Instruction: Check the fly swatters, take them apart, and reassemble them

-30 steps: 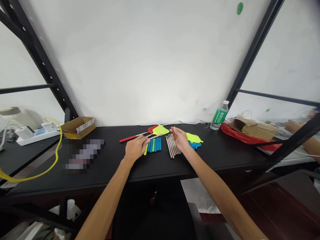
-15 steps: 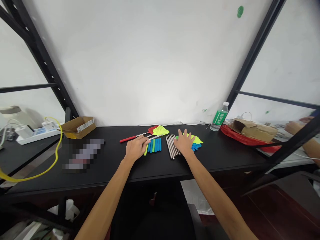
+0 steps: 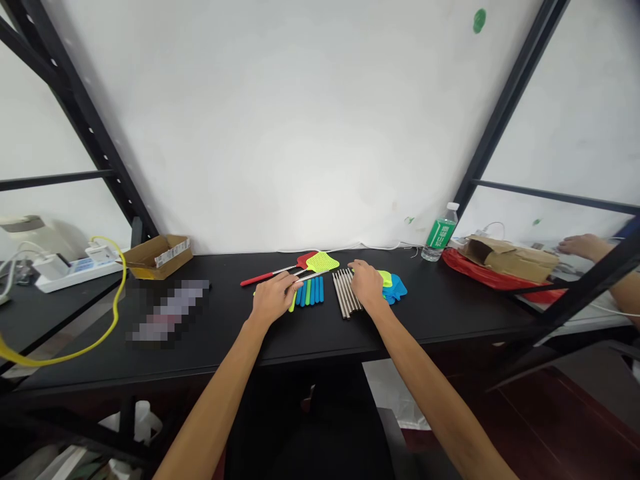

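Note:
My left hand point(image 3: 274, 297) is closed around a thin metal rod point(image 3: 316, 274), which sticks out to the right past the fingers. Behind it lie a red fly swatter point(image 3: 257, 278) and a yellow-green fly swatter point(image 3: 323, 261). Blue and green handles point(image 3: 313, 291) form a row just right of this hand. My right hand point(image 3: 367, 285) has its fingers curled on a yellow-green fly swatter head point(image 3: 387, 278), above a stack of blue swatter heads point(image 3: 397, 289); the fingertips are partly hidden. Several metal rods point(image 3: 344, 295) lie side by side left of it.
On the black table point(image 3: 220, 350) stand an open cardboard box point(image 3: 157, 259) at the left and a water bottle point(image 3: 440, 233) at the back right. A yellow cable point(image 3: 117, 300) curves at the left. Beyond the right frame post is another person's hand point(image 3: 583, 245).
My right hand came down onto the swatter heads with fingers spread, then curled them. The top yellow-green head has shifted left, baring more blue. My left hand stays in place.

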The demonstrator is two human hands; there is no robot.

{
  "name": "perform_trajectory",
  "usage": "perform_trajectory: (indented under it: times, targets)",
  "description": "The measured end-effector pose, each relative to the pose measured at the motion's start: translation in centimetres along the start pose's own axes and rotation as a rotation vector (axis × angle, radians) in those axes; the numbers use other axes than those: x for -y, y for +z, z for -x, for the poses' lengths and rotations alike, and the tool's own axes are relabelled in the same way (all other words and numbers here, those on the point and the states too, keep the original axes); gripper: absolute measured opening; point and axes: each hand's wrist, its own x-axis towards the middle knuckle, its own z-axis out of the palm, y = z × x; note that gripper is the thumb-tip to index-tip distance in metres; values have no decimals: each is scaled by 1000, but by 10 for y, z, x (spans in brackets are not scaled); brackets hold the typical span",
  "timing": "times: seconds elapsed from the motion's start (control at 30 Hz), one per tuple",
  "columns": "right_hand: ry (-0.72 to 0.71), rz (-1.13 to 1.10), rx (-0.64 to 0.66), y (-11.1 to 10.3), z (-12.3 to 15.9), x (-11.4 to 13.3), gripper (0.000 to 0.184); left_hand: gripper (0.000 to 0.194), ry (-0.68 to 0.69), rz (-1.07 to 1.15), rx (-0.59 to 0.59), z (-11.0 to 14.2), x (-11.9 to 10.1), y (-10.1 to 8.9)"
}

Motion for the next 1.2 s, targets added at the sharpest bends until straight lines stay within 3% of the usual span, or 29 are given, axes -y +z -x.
perform_trajectory:
  times: [0.23, 0.33, 0.43, 0.6, 0.7, 0.87, 1.07, 1.2]
  targets:
    - [-270, -395, -383, -2, -2, 5, 47, 37, -14, 8, -6, 1, 0, 1]
    - [-432, -610, -449, -4, 2, 14, 42, 36, -15, 4, -5, 1, 0, 1]
    - [-449, -748, -421, -2, 7, 22, 35, 37, -34, -4, -12, 1, -1, 0]
    - [-166, -805, -406, 6, 7, 23, 30, 37, -52, -14, -21, 1, -1, 0]
    - [-96, -800, -402, 8, 5, 21, 29, 36, -47, -11, -24, 0, -1, 0]
    - [-85, -769, -363, 8, 3, 21, 27, 36, -43, -16, -37, 0, 0, 0]
    - [-165, -721, -215, 6, 5, 26, 24, 35, -48, -1, -43, 1, -1, -1]
    - [-158, -680, -214, 2, 8, 27, 23, 37, -54, 0, -36, 0, -2, -2]
